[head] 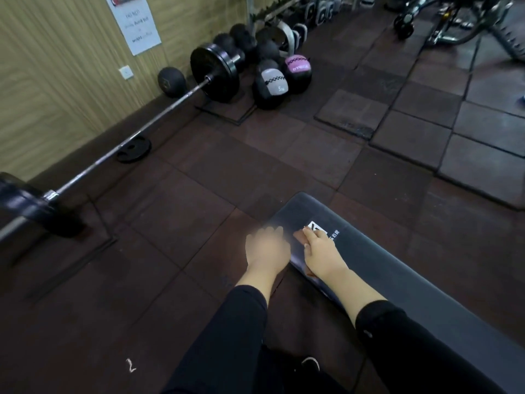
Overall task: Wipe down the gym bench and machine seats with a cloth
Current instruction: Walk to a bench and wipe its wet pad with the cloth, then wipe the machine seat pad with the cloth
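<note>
Head cam, near right: dark bench [397, 285] runs toward the middle, barbell [159, 115] along the left wall. Right hand [321, 254] lies flat on the bench's far end, fingers straight. Left hand [267, 248] just beside it is blurry, can't tell its grip. Can't make out a cloth.

Place: a gym.
Signs: loaded barbell [136, 140] far left, medicine balls [270, 83], rubber floor tiles [412, 132], padded bench [397, 280] near right.

Dim indoor light, left hand [267, 247] motion-blurred, soft focus, wide-angle bending at edges
</note>
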{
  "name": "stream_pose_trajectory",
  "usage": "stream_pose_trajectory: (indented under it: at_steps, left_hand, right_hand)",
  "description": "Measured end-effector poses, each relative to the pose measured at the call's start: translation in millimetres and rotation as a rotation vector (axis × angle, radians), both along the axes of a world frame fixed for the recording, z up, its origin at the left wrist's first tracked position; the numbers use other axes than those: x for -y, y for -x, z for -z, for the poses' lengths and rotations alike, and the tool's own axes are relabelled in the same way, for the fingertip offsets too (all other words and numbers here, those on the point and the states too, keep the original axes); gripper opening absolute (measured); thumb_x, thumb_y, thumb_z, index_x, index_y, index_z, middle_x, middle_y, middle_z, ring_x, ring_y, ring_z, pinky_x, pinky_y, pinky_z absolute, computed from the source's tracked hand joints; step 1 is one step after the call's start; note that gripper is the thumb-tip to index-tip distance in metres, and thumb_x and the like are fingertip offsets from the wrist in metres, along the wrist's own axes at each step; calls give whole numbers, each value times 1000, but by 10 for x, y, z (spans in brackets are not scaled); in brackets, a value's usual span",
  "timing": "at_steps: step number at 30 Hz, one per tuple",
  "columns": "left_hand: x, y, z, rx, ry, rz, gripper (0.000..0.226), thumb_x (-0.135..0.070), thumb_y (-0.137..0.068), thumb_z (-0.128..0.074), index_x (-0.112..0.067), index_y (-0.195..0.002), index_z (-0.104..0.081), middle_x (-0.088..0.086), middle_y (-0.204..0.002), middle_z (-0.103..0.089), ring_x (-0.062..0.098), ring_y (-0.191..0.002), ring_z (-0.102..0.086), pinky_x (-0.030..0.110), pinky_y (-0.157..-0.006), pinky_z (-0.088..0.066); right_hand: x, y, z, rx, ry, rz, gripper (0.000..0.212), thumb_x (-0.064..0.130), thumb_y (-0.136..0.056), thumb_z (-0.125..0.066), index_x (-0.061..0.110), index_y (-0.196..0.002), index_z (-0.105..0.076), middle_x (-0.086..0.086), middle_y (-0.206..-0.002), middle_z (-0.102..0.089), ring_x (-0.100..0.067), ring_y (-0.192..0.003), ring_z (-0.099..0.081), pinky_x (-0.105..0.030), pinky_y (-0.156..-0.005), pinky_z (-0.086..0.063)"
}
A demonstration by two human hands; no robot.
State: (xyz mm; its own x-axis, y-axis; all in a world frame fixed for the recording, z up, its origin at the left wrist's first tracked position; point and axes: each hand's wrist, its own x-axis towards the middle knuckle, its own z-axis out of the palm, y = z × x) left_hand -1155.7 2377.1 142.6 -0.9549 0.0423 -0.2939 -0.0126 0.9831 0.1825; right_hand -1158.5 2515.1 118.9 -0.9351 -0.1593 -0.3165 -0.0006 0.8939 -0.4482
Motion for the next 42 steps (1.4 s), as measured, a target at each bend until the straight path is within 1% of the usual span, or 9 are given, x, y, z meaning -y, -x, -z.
stream_pose_trajectory:
  at_steps: [4, 7, 11, 15, 19, 23, 27, 35, 42]
  left_hand:
    - [129, -277, -228, -14, -8, -80, 37, -31, -98, -34, -20, -130, -49, 1, -126, -57, 24, -115, -50, 39, -90, -36]
    - [255, -450, -256, 20, -15, -151, 40, -32, -99, -33, -21, -136, -46, 1, -130, -54, 24, -120, -48, 40, -95, -34]
    - [532, -636, -268, 52, -6, -203, 38, -34, -100, -32, -22, -133, -48, 1, -131, -54, 23, -121, -48, 39, -95, -34]
    - [1027, -717, -320, 46, -10, -262, 39, -34, -100, -31, -22, -134, -47, -1, -132, -54, 22, -122, -46, 39, -95, -34]
    - [1691, -772, -386, 33, 8, -333, 41, -35, -99, -31, -22, -135, -46, -2, -133, -53, 22, -122, -46, 39, -94, -35]
    - [2287, -841, -414, 35, 16, -372, 42, -35, -100, -31, -22, -137, -45, -1, -134, -53, 22, -122, -47, 39, -95, -35]
    - [2655, -829, -401, 63, 29, -378, 41, -34, -99, -31, -22, -135, -47, -1, -131, -55, 22, -120, -48, 39, -94, -35]
    - [2907, -216, -373, 77, 20, -297, 41, -34, -99, -32, -21, -135, -47, 1, -132, -54, 23, -122, -47, 40, -94, -35]
    - [3045, 995, -306, 87, 19, -229, 40, -34, -100, -32, -20, -134, -47, 0, -131, -54, 23, -122, -47, 39, -95, -35]
  right_hand:
    - [90, -195, -180, 20, -6, 1, 49, 12, -96, -40, 8, -144, -29, -16, -144, -34, -35, -129, -38, -40, -108, -32]
    - [248, -280, -227, 54, 1, -27, 46, 12, -96, -37, 10, -142, -31, -17, -137, -38, -38, -121, -41, -43, -102, -37]
    - [598, -343, -243, 43, -10, -74, 46, 16, -97, -38, 13, -142, -31, -15, -136, -39, -37, -121, -42, -43, -102, -37]
    - [1147, -342, -307, 36, -28, -123, 44, 16, -97, -38, 14, -140, -34, -15, -135, -39, -39, -119, -43, -42, -100, -38]
    - [1772, -361, -309, 66, -16, -168, 45, 16, -96, -37, 16, -141, -33, -12, -137, -38, -36, -122, -42, -42, -102, -38]
    - [2300, -369, -294, 76, -5, -167, 44, 16, -97, -37, 17, -141, -32, -11, -136, -40, -34, -119, -45, -43, -102, -37]
    - [2654, -345, -272, 80, 28, -169, 43, 16, -97, -36, 18, -139, -34, -11, -135, -40, -34, -119, -44, -44, -103, -37]
    - [3019, 149, -235, 43, 61, -145, 45, 15, -96, -38, 16, -141, -32, -12, -139, -38, -36, -121, -43, -44, -104, -36]
    - [3138, 1289, -152, 26, 55, -116, 45, 16, -97, -37, 16, -142, -30, -11, -139, -37, -35, -120, -44, -42, -103, -36]
